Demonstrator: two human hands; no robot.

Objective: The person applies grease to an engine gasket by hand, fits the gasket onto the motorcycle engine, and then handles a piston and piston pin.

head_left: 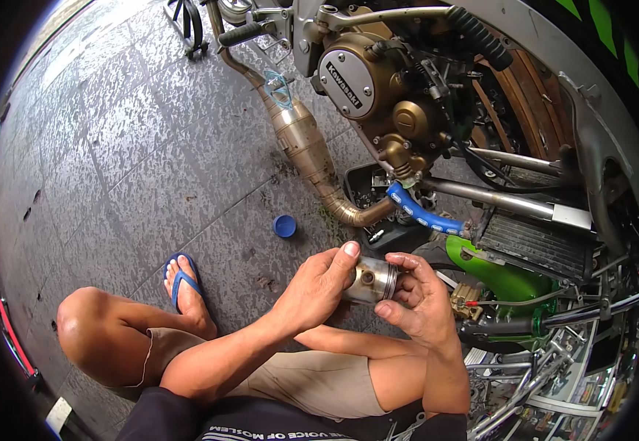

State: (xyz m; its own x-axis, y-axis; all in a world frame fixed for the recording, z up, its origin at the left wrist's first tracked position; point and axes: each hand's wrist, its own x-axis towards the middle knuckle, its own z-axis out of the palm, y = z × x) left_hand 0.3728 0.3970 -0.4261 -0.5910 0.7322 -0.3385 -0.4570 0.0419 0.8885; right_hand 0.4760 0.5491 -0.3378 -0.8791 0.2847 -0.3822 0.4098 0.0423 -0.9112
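Note:
A metal piston (pixel 372 279) with a round pin hole in its side lies sideways between my two hands, above my lap. My left hand (pixel 318 285) is closed round its left end, thumb on top. At the ringed right end, my right hand (pixel 424 298) has its curled fingers and thumb on the upper and lower edges. The side of the piston facing away from me is hidden.
Ahead stands a motorcycle engine (pixel 400 103) with an exhaust pipe (pixel 308 143), a blue hose (pixel 426 213) and a radiator (pixel 532 242). A small blue cap (pixel 284 226) sits on the tiled floor. A dark tray (pixel 363 184) holds small parts. Metal tools lie at right.

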